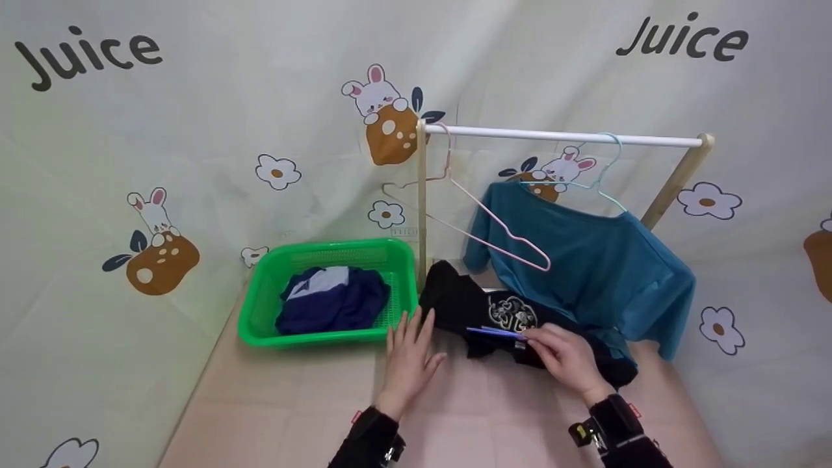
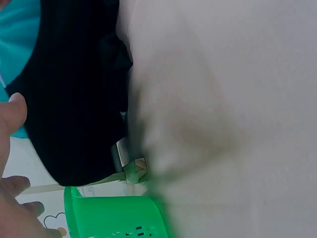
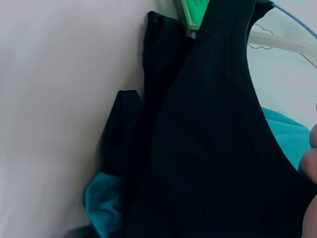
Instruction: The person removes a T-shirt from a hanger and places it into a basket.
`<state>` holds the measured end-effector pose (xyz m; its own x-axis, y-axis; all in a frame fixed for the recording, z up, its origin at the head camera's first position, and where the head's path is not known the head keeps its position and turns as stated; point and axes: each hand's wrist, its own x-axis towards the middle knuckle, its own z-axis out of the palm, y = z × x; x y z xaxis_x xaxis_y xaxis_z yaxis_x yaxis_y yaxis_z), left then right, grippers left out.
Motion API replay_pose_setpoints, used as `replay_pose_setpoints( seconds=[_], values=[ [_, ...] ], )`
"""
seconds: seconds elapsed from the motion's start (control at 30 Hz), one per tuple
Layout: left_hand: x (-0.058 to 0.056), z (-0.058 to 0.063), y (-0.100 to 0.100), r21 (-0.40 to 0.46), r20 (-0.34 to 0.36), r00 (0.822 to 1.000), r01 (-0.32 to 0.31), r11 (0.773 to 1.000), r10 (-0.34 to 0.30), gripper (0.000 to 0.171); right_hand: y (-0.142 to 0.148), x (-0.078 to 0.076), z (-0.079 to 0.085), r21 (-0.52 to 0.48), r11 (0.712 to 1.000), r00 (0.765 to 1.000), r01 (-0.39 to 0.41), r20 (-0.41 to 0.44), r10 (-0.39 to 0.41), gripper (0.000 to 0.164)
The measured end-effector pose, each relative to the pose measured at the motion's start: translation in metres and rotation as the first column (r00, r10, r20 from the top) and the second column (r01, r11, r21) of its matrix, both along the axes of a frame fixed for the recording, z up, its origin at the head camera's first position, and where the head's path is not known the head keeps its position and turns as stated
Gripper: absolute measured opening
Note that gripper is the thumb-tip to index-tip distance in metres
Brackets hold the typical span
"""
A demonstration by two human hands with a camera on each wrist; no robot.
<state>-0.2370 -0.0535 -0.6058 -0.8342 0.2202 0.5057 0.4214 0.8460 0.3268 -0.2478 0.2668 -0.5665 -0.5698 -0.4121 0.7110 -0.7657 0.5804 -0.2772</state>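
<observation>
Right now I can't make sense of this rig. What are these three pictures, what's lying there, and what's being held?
There is no robot: these are a person's bare hands. The widest picture comes from a camera on the head, looking forward and down. The other two come from a camera on each wrist, so they sit close to the cloth and look turned.

On the pale pink surface stand a green basket with dark blue and white cloth inside, and a rack with a white rail. A pink hanger hangs bare; a teal shirt hangs beside it. A black garment lies in front.

The right hand pinches a slim blue-purple piece, perhaps a hanger. The left hand holds nothing.
</observation>
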Motion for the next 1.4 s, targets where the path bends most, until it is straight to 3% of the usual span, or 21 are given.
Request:
replay_pose_setpoints(
  seconds=[0.17, 0.3, 0.5, 0.6, 0.7, 0.9, 1.1, 1.4],
  values=[
    [0.000, 0.001, 0.001, 0.023, -0.035, 0.999, 0.028, 0.999, -0.028, 0.075, 0.007, 0.001, 0.005, -0.043, 0.997, 0.998, -0.065, -0.013, 0.065, 0.030],
    [-0.001, 0.003, 0.000, 0.074, -0.134, 0.990, 0.060, 0.996, -0.049, 0.052, 0.007, 0.000, 0.009, -0.094, 0.987, 0.992, -0.127, -0.010, 0.127, 0.029],
    [-0.004, 0.007, -0.004, 0.091, -0.324, 0.938, 0.157, 0.983, -0.120, 0.014, 0.003, 0.001, 0.012, -0.157, 0.978, 0.988, -0.138, 0.052, 0.148, 0.030],
    [-0.004, 0.010, -0.008, 0.083, -0.385, 0.913, 0.179, 0.980, -0.134, 0.008, 0.002, 0.002, 0.013, -0.162, 0.978, 0.986, -0.129, 0.086, 0.144, 0.023],
    [-0.004, 0.014, -0.015, 0.121, -0.414, 0.904, 0.171, 0.978, -0.106, 0.007, 0.004, 0.002, 0.014, -0.163, 0.982, 0.987, -0.100, 0.109, 0.118, 0.023],
    [-0.006, 0.022, -0.034, 0.222, -0.416, 0.909, 0.120, 0.968, -0.017, 0.007, 0.009, 0.005, 0.019, -0.229, 0.973, 0.993, -0.026, 0.109, 0.052, 0.037],
    [-0.006, 0.026, -0.043, 0.297, -0.410, 0.908, 0.042, 0.954, 0.088, 0.005, 0.002, 0.017, 0.042, -0.335, 0.941, 0.965, -0.041, 0.231, 0.124, 0.030],
    [-0.008, 0.028, -0.043, 0.409, -0.300, 0.932, -0.068, 0.910, 0.204, 0.007, -0.003, 0.022, 0.049, -0.382, 0.924, 0.951, -0.014, 0.279, 0.130, 0.026]
  ],
)
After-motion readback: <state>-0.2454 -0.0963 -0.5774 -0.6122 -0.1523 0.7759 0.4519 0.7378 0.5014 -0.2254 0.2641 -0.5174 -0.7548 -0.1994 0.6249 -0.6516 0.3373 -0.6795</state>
